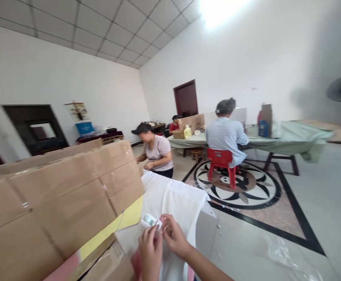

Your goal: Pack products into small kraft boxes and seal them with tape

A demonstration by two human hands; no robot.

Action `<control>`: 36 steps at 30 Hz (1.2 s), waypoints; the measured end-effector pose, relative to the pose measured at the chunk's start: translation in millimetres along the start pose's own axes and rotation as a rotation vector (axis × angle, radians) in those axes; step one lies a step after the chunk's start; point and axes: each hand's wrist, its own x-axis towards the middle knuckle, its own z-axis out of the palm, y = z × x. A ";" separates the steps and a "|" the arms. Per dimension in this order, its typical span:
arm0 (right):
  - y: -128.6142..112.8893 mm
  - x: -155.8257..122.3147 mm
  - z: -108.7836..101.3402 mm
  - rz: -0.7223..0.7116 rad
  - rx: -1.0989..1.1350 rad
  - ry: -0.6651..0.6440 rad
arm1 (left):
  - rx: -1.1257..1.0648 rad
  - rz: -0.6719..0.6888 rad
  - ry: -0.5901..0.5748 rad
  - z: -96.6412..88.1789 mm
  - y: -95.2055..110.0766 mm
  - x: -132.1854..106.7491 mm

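Observation:
Over the white cloth, my left hand (150, 246) is closed, its fingertips against a small white item (149, 219) with a teal patch on its face. What kind of item this is, I cannot make out. Beside it, my right hand (174, 237) is pinched, its fingertips close to my left fingers at the item's right end. A bit of pink shows by the right fingertips, and what they hold is mostly hidden. The white cloth (182, 199) drapes over the table edge beneath both hands.
Tall cardboard panels (79, 183) rise at left, with an open cardboard box (109, 261) in front and a yellow sheet (132, 212) beneath. One person (158, 152) sits beyond the cloth; another (224, 128) sits on a red stool (220, 158) at a green-covered table (293, 134).

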 end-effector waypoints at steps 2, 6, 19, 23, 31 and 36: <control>2.2 -0.3 0.6 -0.027 -0.023 -0.037 | -0.027 0.015 -0.001 -0.4 -8.4 0.7; 0.2 -11.4 1.8 -0.051 -0.033 -0.029 | 0.021 0.052 0.016 -11.7 -0.6 -2.6; -15.8 -14.4 -1.9 0.132 -0.110 0.027 | -0.113 0.030 0.121 -78.3 109.8 5.2; -32.0 1.8 16.3 0.033 -0.072 -0.096 | 0.023 0.045 0.002 -152.6 125.2 11.6; -78.7 67.3 89.3 -0.388 -0.123 -0.677 | 0.213 -0.370 0.067 -265.5 77.4 8.1; -66.8 64.4 109.5 -0.370 -0.066 -0.647 | 0.178 -0.533 0.125 -252.7 52.5 -10.9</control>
